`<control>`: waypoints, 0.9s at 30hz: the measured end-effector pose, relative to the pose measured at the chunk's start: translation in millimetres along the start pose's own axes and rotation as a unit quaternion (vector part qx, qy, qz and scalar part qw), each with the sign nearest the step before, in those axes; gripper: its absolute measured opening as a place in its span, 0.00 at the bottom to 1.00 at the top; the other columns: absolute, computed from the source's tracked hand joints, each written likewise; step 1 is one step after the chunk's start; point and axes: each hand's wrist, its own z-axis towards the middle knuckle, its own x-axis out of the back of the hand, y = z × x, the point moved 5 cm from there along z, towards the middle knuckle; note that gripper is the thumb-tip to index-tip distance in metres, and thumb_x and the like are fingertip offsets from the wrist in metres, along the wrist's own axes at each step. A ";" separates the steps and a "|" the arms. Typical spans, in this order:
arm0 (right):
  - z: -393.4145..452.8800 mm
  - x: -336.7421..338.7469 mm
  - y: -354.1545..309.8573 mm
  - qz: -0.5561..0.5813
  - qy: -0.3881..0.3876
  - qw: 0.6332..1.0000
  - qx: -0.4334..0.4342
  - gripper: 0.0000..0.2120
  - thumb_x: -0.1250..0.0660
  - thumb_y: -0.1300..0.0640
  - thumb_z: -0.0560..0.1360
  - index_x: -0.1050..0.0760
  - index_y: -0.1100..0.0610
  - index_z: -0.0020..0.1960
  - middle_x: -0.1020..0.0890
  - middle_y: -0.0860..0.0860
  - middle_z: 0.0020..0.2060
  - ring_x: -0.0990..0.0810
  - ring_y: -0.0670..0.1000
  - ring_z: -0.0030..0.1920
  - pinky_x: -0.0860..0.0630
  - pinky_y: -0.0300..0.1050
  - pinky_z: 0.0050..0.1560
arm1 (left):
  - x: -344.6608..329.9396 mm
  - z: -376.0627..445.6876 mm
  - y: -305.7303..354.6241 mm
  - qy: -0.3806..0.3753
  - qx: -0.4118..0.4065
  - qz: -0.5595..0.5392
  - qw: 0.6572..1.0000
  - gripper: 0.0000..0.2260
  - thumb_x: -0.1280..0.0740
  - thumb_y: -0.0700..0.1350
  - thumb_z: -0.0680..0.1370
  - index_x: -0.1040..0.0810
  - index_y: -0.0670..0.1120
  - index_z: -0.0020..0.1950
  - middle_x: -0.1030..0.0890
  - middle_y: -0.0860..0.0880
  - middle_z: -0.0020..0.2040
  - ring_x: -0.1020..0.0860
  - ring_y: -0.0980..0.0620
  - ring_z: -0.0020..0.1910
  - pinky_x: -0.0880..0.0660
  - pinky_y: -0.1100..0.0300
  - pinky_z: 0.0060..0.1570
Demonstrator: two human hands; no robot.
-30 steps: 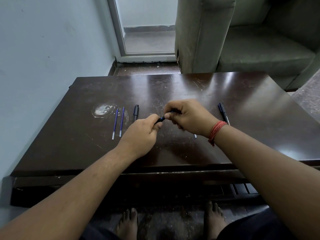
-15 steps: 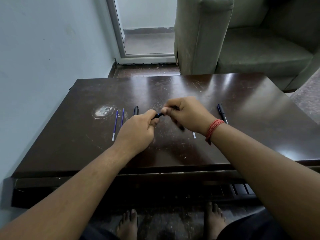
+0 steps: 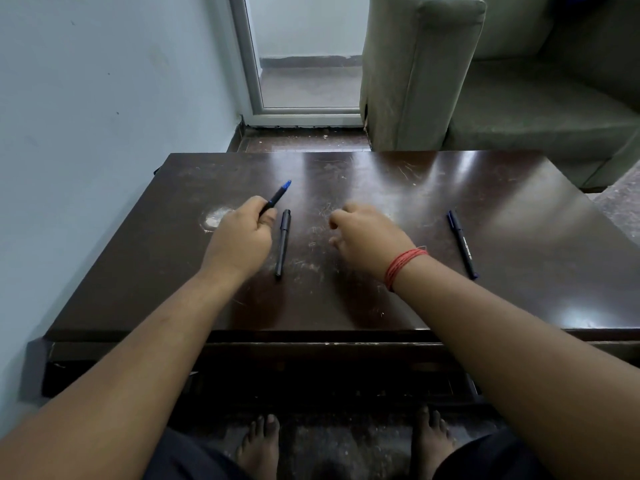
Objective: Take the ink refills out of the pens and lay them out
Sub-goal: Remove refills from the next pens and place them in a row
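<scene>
My left hand (image 3: 242, 237) is shut on a dark pen barrel (image 3: 275, 197) whose blue end points up and to the right, raised over the dark wooden table (image 3: 381, 306). Just right of that hand a black pen (image 3: 284, 242) lies lengthwise on the table. My right hand (image 3: 367, 239), with a red thread at the wrist, hovers at the table's middle with its fingers curled; whether anything is in it is hidden. Another dark pen (image 3: 462, 244) lies to the right of it. No loose refills show; my left hand covers the spot beside the white smudge (image 3: 213, 220).
A pale wall runs close along the table's left side. A grey-green sofa (image 3: 433, 81) stands behind the table's far edge, with a glass door (image 3: 304, 64) to its left. My bare feet (image 3: 259, 441) are on the floor under the near edge.
My hands have come apart. The left hand has carried the pen barrel up and to the left, and the right hand has drawn away to the right. The two refills on the left are now covered.
</scene>
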 end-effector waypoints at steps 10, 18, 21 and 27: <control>0.6 -0.7 16.5 0.020 -0.050 0.995 -0.083 0.04 0.37 0.62 0.77 0.29 0.59 0.52 0.21 0.56 0.49 0.23 0.57 0.46 0.23 0.50 0.46 | -15.4 -6.9 12.3 -0.038 -0.023 0.009 0.999 0.10 0.40 0.47 0.84 0.28 0.44 0.45 0.26 0.47 0.32 0.27 0.45 0.30 0.31 0.52 0.31; -6.1 21.3 43.0 0.451 0.053 0.879 -0.142 0.09 0.37 0.64 0.80 0.21 0.53 0.48 0.16 0.58 0.43 0.17 0.54 0.40 0.18 0.50 0.43 | -32.7 -11.4 17.9 -0.087 -0.032 0.019 0.996 0.08 0.41 0.47 0.83 0.30 0.48 0.45 0.27 0.49 0.30 0.28 0.46 0.29 0.31 0.51 0.31; -10.1 25.6 52.7 0.502 0.072 0.850 -0.144 0.09 0.36 0.66 0.79 0.20 0.55 0.48 0.16 0.61 0.47 0.20 0.49 0.38 0.22 0.42 0.41 | -38.5 -13.6 21.8 -0.106 -0.045 0.031 0.993 0.08 0.41 0.48 0.84 0.28 0.46 0.48 0.26 0.48 0.31 0.27 0.46 0.29 0.30 0.51 0.31; -12.7 28.5 54.7 0.483 0.056 0.866 -0.116 0.09 0.35 0.66 0.79 0.19 0.56 0.48 0.16 0.58 0.46 0.20 0.50 0.40 0.20 0.45 0.45 | -49.5 -19.3 31.6 -0.131 -0.079 0.058 0.986 0.07 0.41 0.47 0.84 0.27 0.46 0.50 0.24 0.48 0.32 0.26 0.47 0.29 0.33 0.55 0.28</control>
